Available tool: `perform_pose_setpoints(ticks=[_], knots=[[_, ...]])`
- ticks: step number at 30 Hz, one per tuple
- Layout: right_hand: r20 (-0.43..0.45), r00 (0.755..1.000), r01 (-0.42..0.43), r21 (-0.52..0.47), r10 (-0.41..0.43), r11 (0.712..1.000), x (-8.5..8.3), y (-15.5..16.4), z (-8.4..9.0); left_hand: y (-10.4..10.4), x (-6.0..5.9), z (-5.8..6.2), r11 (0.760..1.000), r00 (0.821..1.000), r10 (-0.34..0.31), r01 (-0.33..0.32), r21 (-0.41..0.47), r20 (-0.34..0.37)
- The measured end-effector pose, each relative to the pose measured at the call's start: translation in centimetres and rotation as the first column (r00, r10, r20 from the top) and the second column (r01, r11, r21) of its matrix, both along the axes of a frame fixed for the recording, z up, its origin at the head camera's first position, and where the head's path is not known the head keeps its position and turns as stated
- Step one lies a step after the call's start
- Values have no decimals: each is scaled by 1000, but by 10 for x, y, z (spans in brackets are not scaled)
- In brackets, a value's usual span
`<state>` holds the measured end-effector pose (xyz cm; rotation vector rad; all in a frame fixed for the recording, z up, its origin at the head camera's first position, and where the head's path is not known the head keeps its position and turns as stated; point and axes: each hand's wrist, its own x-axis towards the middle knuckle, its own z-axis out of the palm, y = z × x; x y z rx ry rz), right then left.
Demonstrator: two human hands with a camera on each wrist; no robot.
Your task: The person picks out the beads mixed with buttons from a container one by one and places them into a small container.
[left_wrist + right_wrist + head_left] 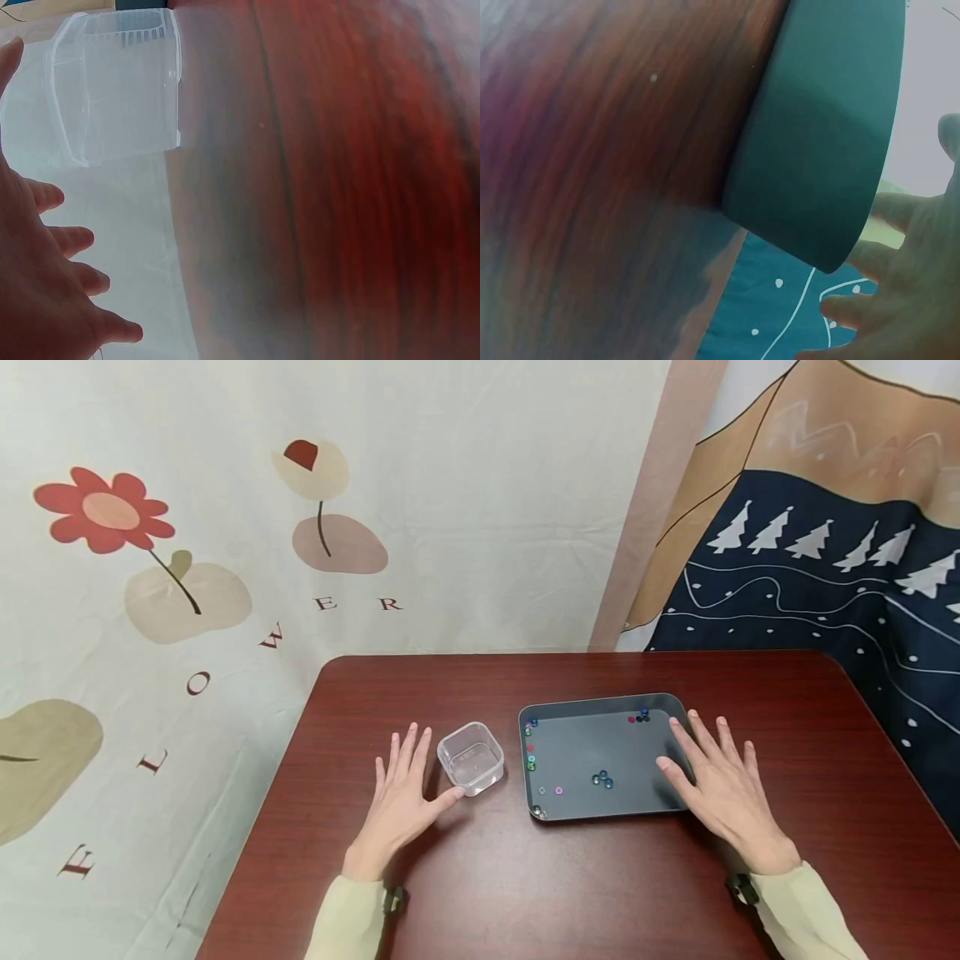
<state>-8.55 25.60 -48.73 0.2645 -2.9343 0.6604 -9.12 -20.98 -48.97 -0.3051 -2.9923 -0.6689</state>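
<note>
A clear plastic container, square with rounded corners, stands on the table just right of my left hand. That hand is spread with straight fingers, its thumb tip right at the container's near edge. In the left wrist view the container stands beyond the fingers. A grey tray lies to the right of the container, with several small coloured beads scattered in it, some along its left side. Over the tray's right end my right hand hovers with fingers apart, holding nothing. The right wrist view shows the tray's outer wall beside the fingers.
The reddish-brown wooden table has rounded far corners. Behind it hangs a pale cloth printed with flowers and letters, and a dark blue cloth with white trees hangs at the right. Each wrist wears a dark band.
</note>
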Motion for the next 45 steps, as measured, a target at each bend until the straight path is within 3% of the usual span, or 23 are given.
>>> perform_pose_setpoints(ticks=[13,22,31,45], knots=[[3,1000,-13,-6,13,1000,1,-9,0,6,0,0,1000,1000,-9,9,18,-9],[-25,998,-58,-21,57,998,1,-23,0,12,-2,-1,997,999,-19,21,78,-30],[-57,993,-106,-51,103,993,-1,-48,0,23,-6,-2,984,999,-36,32,176,17],[-57,983,-180,-87,175,980,-6,-94,0,31,-13,-3,980,999,-20,14,200,31]])
